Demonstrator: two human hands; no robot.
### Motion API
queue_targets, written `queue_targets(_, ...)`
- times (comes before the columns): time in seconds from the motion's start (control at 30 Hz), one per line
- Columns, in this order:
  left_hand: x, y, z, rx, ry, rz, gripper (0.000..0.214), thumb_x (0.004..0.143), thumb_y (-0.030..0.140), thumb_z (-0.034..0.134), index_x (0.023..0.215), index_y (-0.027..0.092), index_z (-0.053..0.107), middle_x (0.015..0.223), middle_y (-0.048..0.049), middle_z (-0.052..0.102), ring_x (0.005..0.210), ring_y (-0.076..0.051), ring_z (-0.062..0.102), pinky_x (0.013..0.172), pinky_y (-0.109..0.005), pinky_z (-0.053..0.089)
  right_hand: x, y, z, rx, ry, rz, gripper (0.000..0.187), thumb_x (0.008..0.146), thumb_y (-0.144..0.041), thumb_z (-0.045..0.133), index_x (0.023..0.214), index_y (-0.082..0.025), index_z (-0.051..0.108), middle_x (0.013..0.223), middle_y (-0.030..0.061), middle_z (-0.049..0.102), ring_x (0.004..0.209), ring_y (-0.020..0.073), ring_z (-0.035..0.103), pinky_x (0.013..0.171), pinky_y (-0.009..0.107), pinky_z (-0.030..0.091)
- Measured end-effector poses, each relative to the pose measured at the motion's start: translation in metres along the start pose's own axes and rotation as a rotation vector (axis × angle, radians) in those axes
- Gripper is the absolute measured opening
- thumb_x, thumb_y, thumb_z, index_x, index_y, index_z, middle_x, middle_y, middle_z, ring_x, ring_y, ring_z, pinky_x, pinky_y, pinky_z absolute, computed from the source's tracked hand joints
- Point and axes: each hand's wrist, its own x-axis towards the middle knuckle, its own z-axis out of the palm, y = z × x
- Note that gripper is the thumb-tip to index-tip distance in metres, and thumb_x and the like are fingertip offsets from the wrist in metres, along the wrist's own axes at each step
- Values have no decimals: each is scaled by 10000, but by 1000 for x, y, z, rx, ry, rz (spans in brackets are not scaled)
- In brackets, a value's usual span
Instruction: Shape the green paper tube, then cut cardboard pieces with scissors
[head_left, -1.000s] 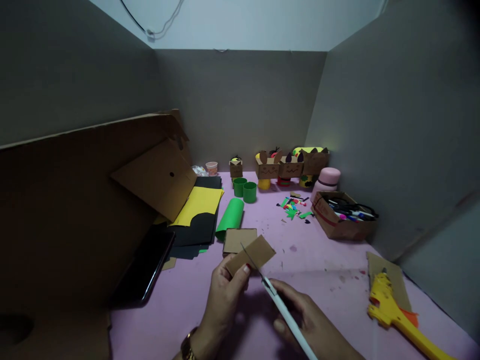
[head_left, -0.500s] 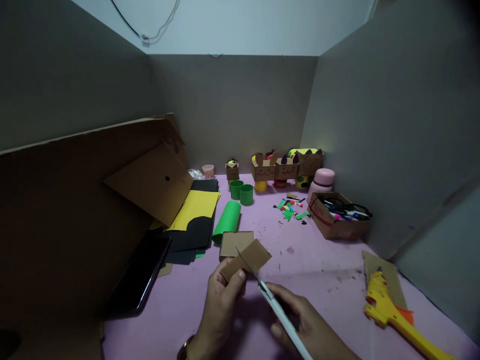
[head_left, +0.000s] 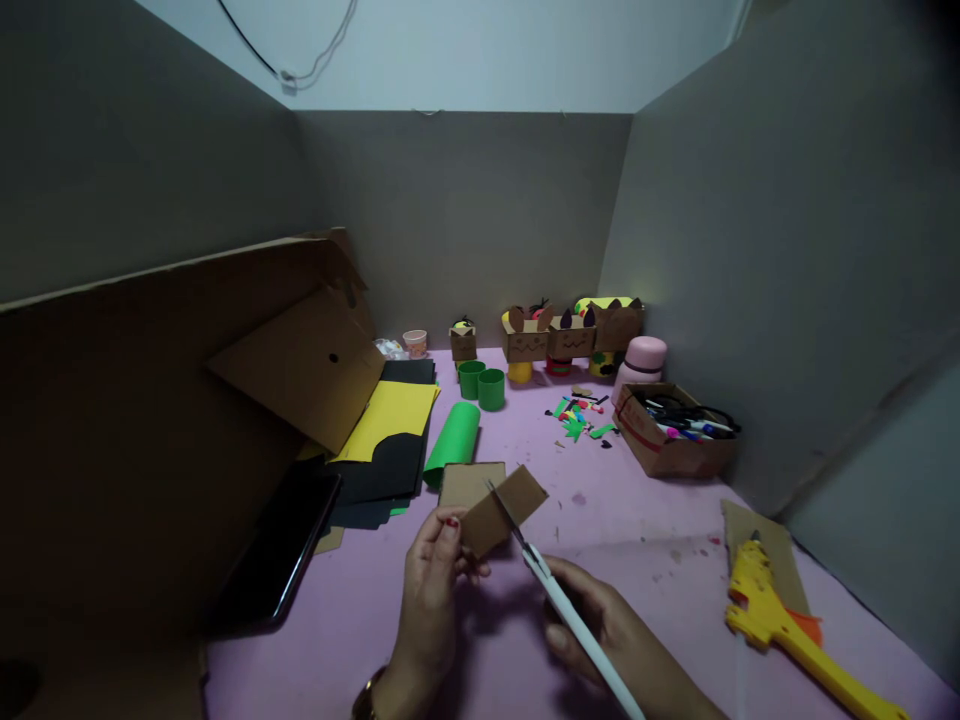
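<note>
A small rectangular piece of brown cardboard (head_left: 484, 526) is pinched at its left end between the thumb and fingers of my left hand (head_left: 429, 590). My right hand (head_left: 604, 625) grips white-handled scissors (head_left: 574, 615), whose dark blades lie across the middle of the cardboard. Whether the blades have cut into it, I cannot tell. Just behind the held piece, a small cardboard box (head_left: 465, 482) rests on the table and is partly covered by it. A rolled green sheet (head_left: 454, 442) lies beyond the box.
Black and yellow sheets (head_left: 397, 412) and a dark phone-like device (head_left: 289, 560) lie left. A yellow glue gun (head_left: 757, 595) rests at right, near a cardboard box of pens (head_left: 667, 455). Paper scraps (head_left: 577, 415), green cups (head_left: 491, 390) and cardboard animal figures (head_left: 525, 345) stand farther back.
My left hand has shifted its hold toward the left end of the cardboard, its thumb now nearer the edge. The cardboard and scissors have moved slightly right.
</note>
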Motion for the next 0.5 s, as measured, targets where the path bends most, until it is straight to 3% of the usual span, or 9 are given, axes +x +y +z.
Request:
queue_targets(0.1,3,-2,-2,2,96,33,299,807,485,555,838,188,572,640,12,587,543,-101,511,503,-200,405,1,-3,0,12,-34,12,616,757,-553,622,1262,-220,506,959,58,592,747,190,527,740,362,446)
queue_targets(0.2,5,0,-2,35,112,70,288,806,479,558,827,194,584,636,20,578,544,-101,496,502,-200,398,1,-4,1,12,-38,3,609,749,-564,619,1246,-227,523,963,59,586,783,206,524,750,367,442)
queue_targets(0.37,3,5,2,165,56,111,212,777,393,616,747,184,603,538,42,539,504,-99,471,512,-205,383,2,-1,0,14,-38,-11,571,765,-513,628,1245,-222,526,900,43,565,707,176,475,698,344,427)
queue_targets(0.5,-1,-1,6,182,-56,44,209,780,365,622,700,188,545,519,54,510,487,-96,461,499,-209,368,3,-3,-1,20,-3,-15,569,779,-542,606,1249,-234,514,742,-8,460,635,153,402,599,308,395)
